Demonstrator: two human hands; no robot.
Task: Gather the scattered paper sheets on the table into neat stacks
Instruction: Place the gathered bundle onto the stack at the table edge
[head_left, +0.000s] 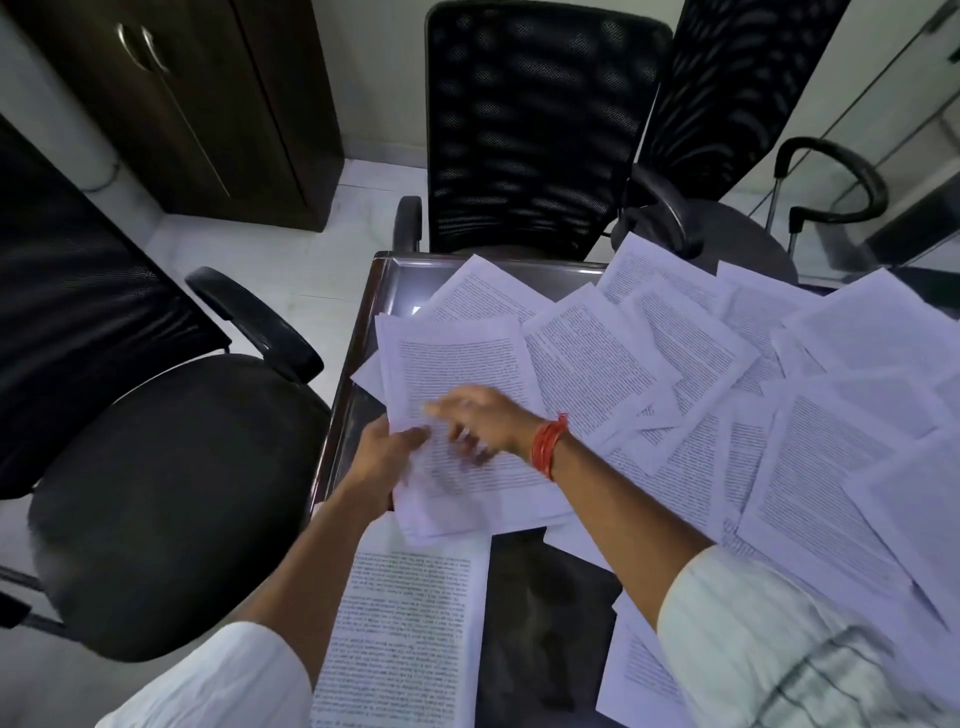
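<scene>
Left chair: a black office chair with a padded seat and curved armrests (171, 499) stands on the pale floor, left of the dark glossy worktop (540, 618).
Cabinet: a dark brown wooden cabinet with two metal handles (176, 93) stands far behind the worktop, on the left.
Single sheet: one white printed paper sheet (400, 639) lies flat on the near left part of the worktop, just under the left forearm.
Left hand: the left hand (387, 457) is at the left edge of the gathered pile of white printed sheets (467, 364); the thumb lies on top and the fingers seem to go under the edge, so it holds the pile.
Gathered pile: it sits at the left side of the worktop, its sheets not fully aligned, the lower edges fanned out.
Right hand: the right hand (480, 421) is above the middle of the pile, blurred; the fingers are spread and loosely bent, and I cannot tell if they touch the paper. A red thread band (548, 441) goes around its wrist.
Back chairs: two black mesh-back office chairs (535, 130) stand behind the worktop.
Scattered sheets: many loose white printed sheets (810, 447) overlap at different angles on the right part of the worktop, right of the pile.
</scene>
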